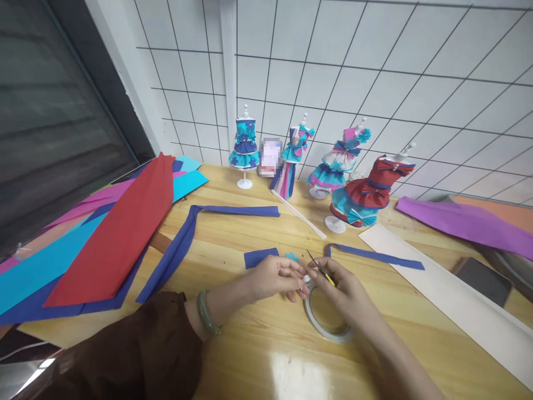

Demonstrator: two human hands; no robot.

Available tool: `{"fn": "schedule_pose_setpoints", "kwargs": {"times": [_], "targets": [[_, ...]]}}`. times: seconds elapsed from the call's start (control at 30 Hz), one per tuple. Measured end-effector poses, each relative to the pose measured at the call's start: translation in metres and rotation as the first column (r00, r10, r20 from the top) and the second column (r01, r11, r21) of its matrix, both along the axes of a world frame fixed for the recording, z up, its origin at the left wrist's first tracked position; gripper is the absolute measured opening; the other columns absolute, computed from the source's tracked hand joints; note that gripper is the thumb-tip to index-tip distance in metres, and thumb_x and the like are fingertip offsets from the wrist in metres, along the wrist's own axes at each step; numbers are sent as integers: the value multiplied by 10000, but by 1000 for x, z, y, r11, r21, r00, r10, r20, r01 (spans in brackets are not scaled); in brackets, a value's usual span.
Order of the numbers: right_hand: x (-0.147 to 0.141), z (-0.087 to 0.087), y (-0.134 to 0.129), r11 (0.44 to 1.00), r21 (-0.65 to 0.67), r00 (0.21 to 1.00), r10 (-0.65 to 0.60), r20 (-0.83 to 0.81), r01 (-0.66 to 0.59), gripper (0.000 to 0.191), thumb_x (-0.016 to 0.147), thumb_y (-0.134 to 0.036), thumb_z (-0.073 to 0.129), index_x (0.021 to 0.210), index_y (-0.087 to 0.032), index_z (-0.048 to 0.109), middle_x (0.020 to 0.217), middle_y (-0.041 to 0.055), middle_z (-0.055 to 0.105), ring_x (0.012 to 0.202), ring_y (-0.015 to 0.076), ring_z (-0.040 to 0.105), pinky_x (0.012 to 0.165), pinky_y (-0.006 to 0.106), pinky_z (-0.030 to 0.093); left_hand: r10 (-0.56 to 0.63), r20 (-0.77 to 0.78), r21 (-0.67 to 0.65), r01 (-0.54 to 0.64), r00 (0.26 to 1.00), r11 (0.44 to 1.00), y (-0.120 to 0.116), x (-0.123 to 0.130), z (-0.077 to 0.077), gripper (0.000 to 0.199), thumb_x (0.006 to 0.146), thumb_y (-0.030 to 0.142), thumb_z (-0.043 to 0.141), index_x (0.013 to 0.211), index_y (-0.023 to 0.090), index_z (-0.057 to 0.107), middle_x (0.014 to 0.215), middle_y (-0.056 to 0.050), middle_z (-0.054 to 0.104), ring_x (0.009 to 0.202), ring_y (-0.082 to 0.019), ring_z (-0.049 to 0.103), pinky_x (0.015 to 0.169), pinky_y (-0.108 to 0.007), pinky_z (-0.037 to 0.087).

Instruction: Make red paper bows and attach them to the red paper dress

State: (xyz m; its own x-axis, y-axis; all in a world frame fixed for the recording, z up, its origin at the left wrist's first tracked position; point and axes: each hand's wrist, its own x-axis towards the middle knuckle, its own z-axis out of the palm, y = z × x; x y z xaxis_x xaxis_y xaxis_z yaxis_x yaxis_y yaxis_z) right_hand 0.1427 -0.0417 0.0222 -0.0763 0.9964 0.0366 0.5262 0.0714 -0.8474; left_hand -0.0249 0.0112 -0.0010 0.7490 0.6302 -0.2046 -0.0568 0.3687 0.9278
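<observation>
My right hand [337, 283] is closed round a thin pointed tool with a dark tip and a yellow handle [328, 277]. My left hand [278, 278] has its fingers curled in, thumb near the fingertips. Between the two hands a small white piece [307, 279] shows by the left fingertips, too small to make out. Just under my right hand lies a roll of tape [310, 319], partly hidden by that hand. Beyond the fingers rest a light-blue paper flower [292, 256] and a dark-blue paper rectangle [260, 258].
Several small dress forms in paper dresses, one red and blue [370, 191], stand along the tiled wall. Coloured sheets [120, 233] are heaped at left. Folded blue strips [237, 210], a white sheet [449, 305], a purple sheet [458, 222] and a dark phone [483, 281] lie about.
</observation>
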Motion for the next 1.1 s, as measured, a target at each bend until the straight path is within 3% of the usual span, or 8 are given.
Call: {"fn": "schedule_pose_setpoints", "kwargs": {"times": [0.07, 0.13, 0.23, 0.3, 0.5, 0.67, 0.87, 1.1], "targets": [[4, 4, -2, 999, -21, 999, -32, -23, 32, 287, 817, -451, 467, 910, -184, 513, 845, 35, 577, 801, 179, 533, 709, 266, 413, 28, 9, -18, -28, 1000, 999, 1, -1, 1, 379, 620, 337, 693, 896, 111, 566, 728, -89, 668, 577, -135, 607, 528, -252, 466], [9, 8, -5, 995, -99, 999, -32, -24, 29, 325, 845, -481, 392, 874, -182, 514, 756, 14, 539, 700, 153, 507, 621, 250, 401, 70, 24, -43, -69, 997, 997, 3, -1, 1, 382, 617, 335, 696, 894, 108, 565, 740, -95, 667, 612, -152, 616, 532, -257, 463], [15, 15, -11, 972, -231, 999, 49, -23, -53, 404, 874, -498, 292, 777, -177, 518, 604, -25, 429, 540, 116, 405, 495, 234, 332, 122, 36, -76, -119, 992, 990, 7, -2, 0, 370, 604, 323, 710, 872, 107, 573, 733, -87, 667, 607, -145, 613, 560, -261, 455], [15, 18, -13, 964, -248, 996, 92, -19, -94, 400, 874, -490, 298, 760, -176, 517, 608, -21, 431, 547, 119, 404, 499, 235, 333, 138, 41, -74, -135, 990, 988, 8, -1, -1, 346, 612, 306, 710, 867, 107, 586, 725, -79, 670, 601, -123, 605, 610, -259, 450], [0, 18, -8, 994, -100, 998, 57, 40, -52, 264, 832, -420, 443, 787, -183, 551, 802, 34, 603, 797, 193, 539, 720, 277, 401, 94, 82, -11, -93, 992, 996, 1, 2, -2, 385, 611, 282, 715, 929, 96, 604, 709, -73, 669, 719, -152, 623, 756, -299, 446], [-4, 12, -5, 997, -60, 988, 66, 141, -58, 297, 862, -389, 379, 715, -184, 536, 729, 23, 588, 702, 168, 533, 657, 262, 405, 25, 87, 61, -30, 996, 998, -3, 3, -5, 413, 645, 295, 688, 992, 98, 582, 749, -86, 674, 762, -164, 622, 791, -317, 442], [-2, 9, -7, 998, -34, 985, 55, 161, -51, 287, 867, -379, 380, 724, -184, 536, 706, 22, 588, 673, 161, 530, 646, 256, 400, 6, 99, 20, -8, 995, 1000, -2, 2, -1, 286, 691, 314, 640, 865, 88, 615, 714, -84, 671, 725, -158, 620, 787, -312, 445], [-6, 8, -7, 998, -27, 990, 68, 120, -65, 251, 863, -349, 406, 719, -191, 537, 689, 7, 584, 652, 147, 529, 635, 237, 389, 4, 66, 87, -10, 998, 996, -2, 1, -1, 234, 704, 328, 616, 741, 97, 630, 691, -71, 670, 693, -148, 617, 743, -281, 455]]}}
